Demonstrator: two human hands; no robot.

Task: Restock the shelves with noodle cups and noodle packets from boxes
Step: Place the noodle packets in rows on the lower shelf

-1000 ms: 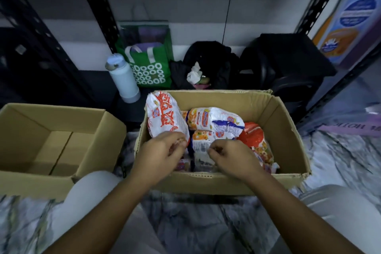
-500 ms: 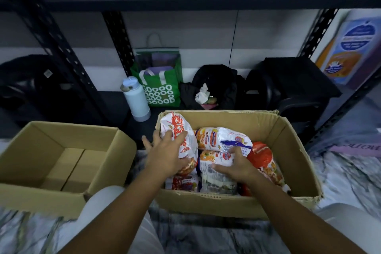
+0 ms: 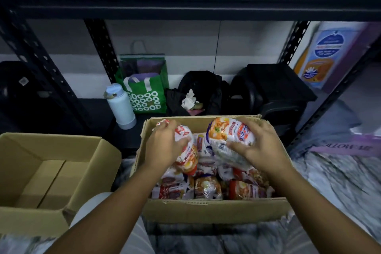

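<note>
Left hand (image 3: pixel 165 146), right hand (image 3: pixel 259 148) lifted packets (image 3: pixel 224 138) above box (image 3: pixel 206 210); labels (image 3: pixel 241 130) blurred

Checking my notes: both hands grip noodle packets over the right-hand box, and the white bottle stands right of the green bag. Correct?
Not quite. The head view shows the white bottle standing left of the green bag, not right. The rest holds: the left hand grips a red-and-white packet and the right hand an orange-printed packet over the box.
</note>
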